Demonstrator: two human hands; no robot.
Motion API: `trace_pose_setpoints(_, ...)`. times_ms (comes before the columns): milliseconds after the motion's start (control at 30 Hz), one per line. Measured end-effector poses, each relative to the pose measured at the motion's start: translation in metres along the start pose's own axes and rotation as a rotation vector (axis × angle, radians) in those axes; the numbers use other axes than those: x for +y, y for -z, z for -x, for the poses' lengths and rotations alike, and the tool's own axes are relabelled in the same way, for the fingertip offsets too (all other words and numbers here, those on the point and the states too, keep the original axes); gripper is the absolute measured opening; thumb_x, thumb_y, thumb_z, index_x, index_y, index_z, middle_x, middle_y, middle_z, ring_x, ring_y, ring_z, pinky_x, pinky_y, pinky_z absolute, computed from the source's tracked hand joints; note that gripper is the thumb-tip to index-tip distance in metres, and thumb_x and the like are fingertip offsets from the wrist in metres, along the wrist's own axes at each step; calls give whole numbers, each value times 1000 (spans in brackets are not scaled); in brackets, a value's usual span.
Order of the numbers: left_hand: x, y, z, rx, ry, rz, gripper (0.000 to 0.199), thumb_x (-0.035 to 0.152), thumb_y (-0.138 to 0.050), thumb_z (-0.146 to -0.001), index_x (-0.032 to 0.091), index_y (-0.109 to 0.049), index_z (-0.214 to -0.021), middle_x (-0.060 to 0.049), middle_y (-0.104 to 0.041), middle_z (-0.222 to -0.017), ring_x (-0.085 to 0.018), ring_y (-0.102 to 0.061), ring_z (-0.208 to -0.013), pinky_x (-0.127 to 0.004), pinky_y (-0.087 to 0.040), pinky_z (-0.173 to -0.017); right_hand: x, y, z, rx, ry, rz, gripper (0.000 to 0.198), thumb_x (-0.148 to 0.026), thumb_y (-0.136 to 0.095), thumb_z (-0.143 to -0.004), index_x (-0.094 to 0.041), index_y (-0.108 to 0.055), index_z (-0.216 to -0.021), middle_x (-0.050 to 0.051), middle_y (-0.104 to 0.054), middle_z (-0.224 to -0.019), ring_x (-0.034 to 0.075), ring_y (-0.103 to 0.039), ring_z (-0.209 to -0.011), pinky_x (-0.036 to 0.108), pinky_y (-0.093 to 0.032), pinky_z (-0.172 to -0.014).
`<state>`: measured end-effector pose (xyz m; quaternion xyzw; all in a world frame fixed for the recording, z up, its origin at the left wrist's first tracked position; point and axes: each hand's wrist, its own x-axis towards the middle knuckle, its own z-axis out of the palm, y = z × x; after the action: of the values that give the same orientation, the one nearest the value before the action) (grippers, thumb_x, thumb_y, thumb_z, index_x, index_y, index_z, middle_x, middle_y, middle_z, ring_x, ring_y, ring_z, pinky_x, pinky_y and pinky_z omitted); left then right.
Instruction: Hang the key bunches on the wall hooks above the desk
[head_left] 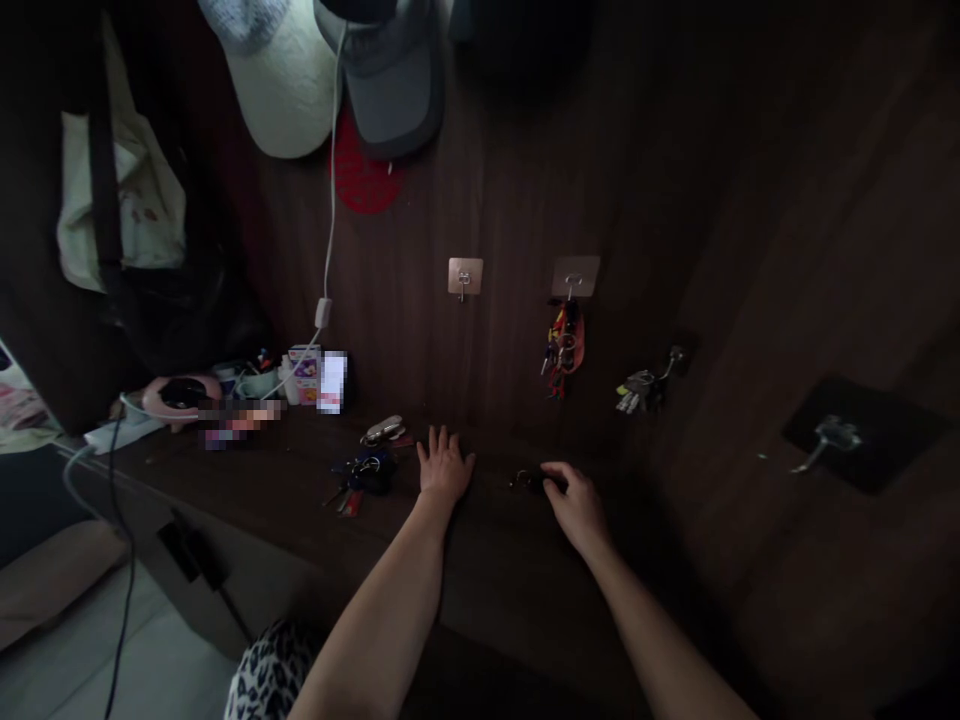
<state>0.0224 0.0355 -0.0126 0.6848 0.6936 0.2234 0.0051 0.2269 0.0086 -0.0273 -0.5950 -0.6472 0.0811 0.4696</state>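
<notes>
- Head view: right hand [576, 503] touches a dark thing [532, 481] on the tabletop [495, 530]; can't tell if the grip is clamped;
- left hand [444, 466] lies flat, fingers apart;
- loose keys [367, 470] lie beside it, unhung;
- two key bunches [566, 350] [640, 391] hang; two hooks [464, 281] [831, 438] are bare.

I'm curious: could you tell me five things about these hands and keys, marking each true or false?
The bare left hand rests on the dark brown wooden shelf. True.
The left hand is curled into a fist. False: it lies flat with its fingers spread.
The bare right hand is at a small dark object with a metal ring. True.
The red-and-yellow bunch of keys hangs from a metal wall hook. True.
The dark bunch of metal keys hangs from that hook. False: that bunch lies on the shelf, left of the left hand.
</notes>
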Motion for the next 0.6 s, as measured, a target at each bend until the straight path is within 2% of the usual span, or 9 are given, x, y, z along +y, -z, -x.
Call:
trace_pose_setpoints(133,0,1,0,-53,-48,5,49,44,-37,-86,19,-45,-128,-9,-43,-140,-29,-21,-136,-57,-14,-108,2,-1,0,9,13,8,21,-22,-47,-72,-21,-62,-86,5,-67,-92,22,-59,-90,38,-44,-84)
trace_pose_setpoints(233,0,2,1,11,-80,22,46,42,-40,-86,20,-47,-126,-10,-49,-134,-27,-24,-135,-53,-15,-109,4,-1,0,18,16,4,21,-23,-47,-72,-22,-63,-85,5,-67,-90,22,-60,-89,38,-44,-83)
trace_pose_setpoints(333,0,2,-1,109,-26,28,48,39,-41,-85,19,-44,-129,-11,-40,-140,-27,-20,-137,-50,-17,-109,5,-2,0,19,27,-7,22,-23,-46,-72,-22,-63,-86,5,-66,-89,22,-60,-89,38,-44,-83)
trace_pose_setpoints(433,0,1,-4,38,2,31,51,40,-41,-85,18,-42,-131,-13,-36,-143,-31,-18,-137,-54,-15,-108,7,-3,0,17,29,-11,22,-25,-45,-73,-22,-62,-86,6,-66,-90,22,-60,-90,38,-44,-84)
trace_pose_setpoints(500,0,2,-4,-2,-22,43,47,39,-42,-85,18,-46,-127,-14,-42,-139,-31,-23,-135,-57,-14,-107,7,-3,0,16,24,-14,22,-25,-45,-72,-21,-62,-86,6,-67,-90,22,-60,-89,39,-44,-84)
trace_pose_setpoints(600,1,5,-2,44,-90,61,35,32,-45,-85,19,-55,-116,-12,-56,-124,-29,-39,-123,-54,-15,-106,8,-4,-1,8,21,-27,22,-25,-46,-72,-22,-62,-86,6,-67,-90,22,-60,-89,39,-44,-85)
